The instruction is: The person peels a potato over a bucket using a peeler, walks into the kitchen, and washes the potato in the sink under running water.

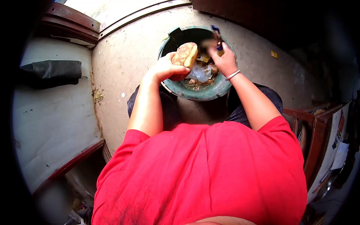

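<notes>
My left hand (165, 68) is wrapped round a large brown tuber (183, 55), whose right side shows pale yellow flesh. It is held over the left part of a round green bin (202, 94). Over the bin's right part, my right hand (225, 60) grips a tool with a blue end (215, 28), apparently a peeler; its shape is partly blurred. The tool and the tuber are apart. Inside the bin lie a crumpled clear plastic bag (202, 74) and brown scraps (194, 84).
The bin stands on a concrete floor (123, 71) between my knees. A dark folded item (56, 71) rests on a pale surface at the left. Further right are a small yellow piece (274, 54) on the floor and a reddish-brown wooden frame (317, 150).
</notes>
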A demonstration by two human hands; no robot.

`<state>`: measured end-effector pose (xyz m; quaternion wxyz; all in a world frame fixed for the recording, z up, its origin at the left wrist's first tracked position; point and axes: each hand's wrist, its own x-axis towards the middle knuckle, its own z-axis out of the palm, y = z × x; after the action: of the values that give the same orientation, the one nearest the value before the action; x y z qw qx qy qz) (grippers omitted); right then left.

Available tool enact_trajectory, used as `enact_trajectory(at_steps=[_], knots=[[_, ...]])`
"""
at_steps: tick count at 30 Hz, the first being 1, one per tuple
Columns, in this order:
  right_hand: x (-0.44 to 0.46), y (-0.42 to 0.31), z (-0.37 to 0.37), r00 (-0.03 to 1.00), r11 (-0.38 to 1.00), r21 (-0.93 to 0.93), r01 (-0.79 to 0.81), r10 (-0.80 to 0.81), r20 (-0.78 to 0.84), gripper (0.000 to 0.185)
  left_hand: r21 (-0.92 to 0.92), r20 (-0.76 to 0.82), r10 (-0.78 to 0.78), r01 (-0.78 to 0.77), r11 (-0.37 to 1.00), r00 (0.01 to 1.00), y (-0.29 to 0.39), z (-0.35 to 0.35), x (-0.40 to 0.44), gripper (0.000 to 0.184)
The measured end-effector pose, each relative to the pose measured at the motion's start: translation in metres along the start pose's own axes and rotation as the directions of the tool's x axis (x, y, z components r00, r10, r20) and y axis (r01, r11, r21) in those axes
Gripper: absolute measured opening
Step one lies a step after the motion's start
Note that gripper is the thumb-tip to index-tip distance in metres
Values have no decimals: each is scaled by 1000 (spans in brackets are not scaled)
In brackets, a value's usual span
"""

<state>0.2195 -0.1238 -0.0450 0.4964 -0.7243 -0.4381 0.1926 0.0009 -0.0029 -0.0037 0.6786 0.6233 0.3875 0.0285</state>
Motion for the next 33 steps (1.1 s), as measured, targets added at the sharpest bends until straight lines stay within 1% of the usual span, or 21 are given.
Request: enact_trajectory(at_steps=[2,3,4,6,8,9,13,16,17,18,19,20,22,23,24,26,27,28,30,32,33], knots=[[8,14,-6,999,998,-65,-22,19,-33,37,45,-22,42,-41,998,999,-7,0,3,74],[11,33,-6,947,944,-247,-217,265,182,39,94,-42,88,-84,992,995,-7,-1,5,71],[11,37,-6,788,821,-454,-346,517,335,40,98,-39,92,-88,991,995,0,1,1,71],[1,35,0,858,845,-463,-266,427,286,42,122,-38,44,-39,992,998,10,3,-7,70],[-1,15,0,978,950,-288,-117,162,136,41,97,-31,-8,11,995,999,-2,-2,-1,76],[1,10,-3,985,946,-314,-83,126,120,39,145,-60,15,-6,989,998,-5,-3,1,79],[26,8,-35,988,953,-303,-31,76,137,36,299,-70,8,14,954,997,9,-1,-6,84],[31,9,-63,999,956,-288,-52,55,2,35,272,-60,46,-28,962,997,-4,-4,2,84],[30,11,-73,984,896,-417,-154,176,13,30,266,-63,45,-26,964,997,-9,-5,4,84],[28,26,-78,984,895,-420,-151,175,18,30,233,-49,16,-4,972,999,-7,-5,2,83],[24,50,-79,898,748,-649,-135,370,239,29,202,-32,-14,20,979,999,-5,-5,1,83],[20,65,-79,721,567,-823,-33,584,373,28,201,-31,-17,22,979,999,-4,-5,-2,83],[5,56,-68,538,446,-887,117,723,434,30,257,-74,21,-2,966,997,-1,-2,-2,80],[2,54,-68,628,449,-893,32,686,368,29,255,-71,24,-5,967,997,-2,-2,0,80],[4,48,-69,627,446,-894,36,687,367,29,276,-59,56,-37,960,997,-4,-2,3,80],[8,29,-74,837,651,-753,-90,459,297,28,288,-54,80,-61,956,995,-7,-2,3,79],[6,23,-78,894,801,-590,-101,333,299,26,207,-23,17,-12,978,1000,-3,0,0,78],[4,12,-80,904,887,-411,-210,336,263,25,130,16,-39,37,991,999,0,0,0,78],[13,26,-83,857,680,-732,-48,405,320,27,146,2,-13,13,989,1000,0,3,0,79],[16,37,-79,461,444,-894,55,784,417,28,193,-15,-42,45,980,999,3,2,-1,79],[9,29,-74,432,436,-897,73,797,423,28,240,-38,20,-10,971,999,-5,-1,3,81]])
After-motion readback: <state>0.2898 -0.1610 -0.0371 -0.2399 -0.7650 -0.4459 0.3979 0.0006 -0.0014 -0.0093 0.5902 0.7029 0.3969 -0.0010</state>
